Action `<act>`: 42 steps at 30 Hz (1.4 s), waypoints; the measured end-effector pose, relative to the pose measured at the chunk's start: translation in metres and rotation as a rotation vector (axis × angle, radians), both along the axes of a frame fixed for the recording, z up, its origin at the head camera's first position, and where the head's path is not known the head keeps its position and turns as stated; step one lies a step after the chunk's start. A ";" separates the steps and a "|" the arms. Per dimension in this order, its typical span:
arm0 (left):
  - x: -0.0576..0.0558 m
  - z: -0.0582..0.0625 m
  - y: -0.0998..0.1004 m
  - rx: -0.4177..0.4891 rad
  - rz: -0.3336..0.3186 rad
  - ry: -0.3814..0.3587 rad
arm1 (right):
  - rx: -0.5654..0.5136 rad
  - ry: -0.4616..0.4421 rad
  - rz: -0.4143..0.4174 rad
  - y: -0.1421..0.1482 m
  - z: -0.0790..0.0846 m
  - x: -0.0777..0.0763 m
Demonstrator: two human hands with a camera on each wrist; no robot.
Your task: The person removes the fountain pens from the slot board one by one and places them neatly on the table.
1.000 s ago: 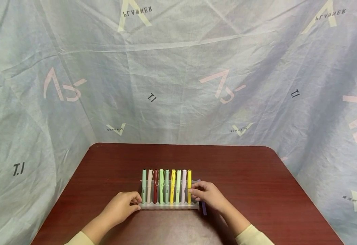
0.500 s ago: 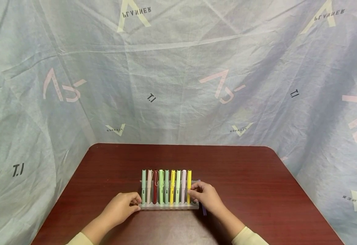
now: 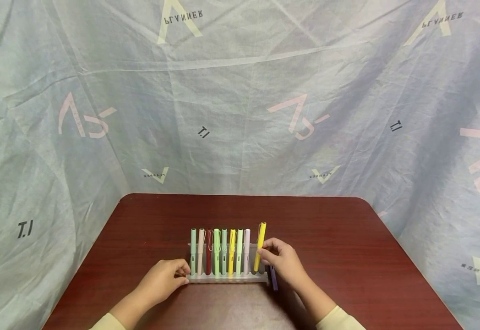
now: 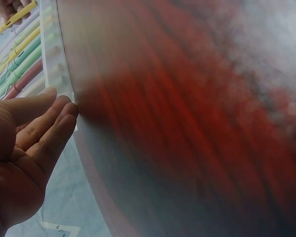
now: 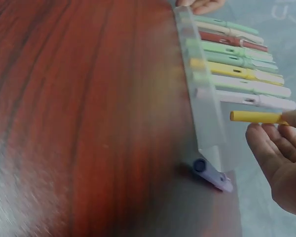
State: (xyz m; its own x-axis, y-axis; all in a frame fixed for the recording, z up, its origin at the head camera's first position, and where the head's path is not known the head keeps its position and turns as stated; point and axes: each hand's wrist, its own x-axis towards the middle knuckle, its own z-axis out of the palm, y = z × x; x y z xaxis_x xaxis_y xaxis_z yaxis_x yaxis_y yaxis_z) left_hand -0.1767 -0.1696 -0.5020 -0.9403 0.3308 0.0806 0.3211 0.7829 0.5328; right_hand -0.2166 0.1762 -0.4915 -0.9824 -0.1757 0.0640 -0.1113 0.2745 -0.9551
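Reaches in from 5 o'clock with the right hand (image 3: pixel 282 259), pinching the yellow pen (image 3: pixel 262 238), tilted toward 1 o'clock, at the 3 o'clock end of the standing row of pens (image 3: pixel 224 257). Grips the clear rack (image 3: pixel 228 279) at its 9 o'clock end with the left hand (image 3: pixel 166 276). Conceals the yellow pen's upper part behind the right thumb in the right wrist view; crops that hand at 3 o'clock. Hides part of the purple pen (image 5: pixel 212 175) in the head view.

Place: a booth-like space; home, office or lab, I cannot tell.
Cloth (image 3: pixel 231 87): pale grey and wrinkled, it hangs across the left, the top and the right of the frame, printed with PLANNER.
Table (image 3: pixel 330 229): dark red with wood grain, in the lower middle.
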 end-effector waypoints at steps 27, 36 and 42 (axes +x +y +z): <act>0.000 0.001 0.002 -0.009 0.019 0.015 | 0.116 -0.242 -0.026 0.053 -0.016 -0.011; -0.001 0.002 0.002 -0.024 0.022 0.016 | 0.252 -0.255 0.013 0.053 -0.020 -0.007; -0.001 0.002 0.001 -0.027 0.023 0.003 | 0.281 -0.269 -0.003 0.051 -0.020 -0.006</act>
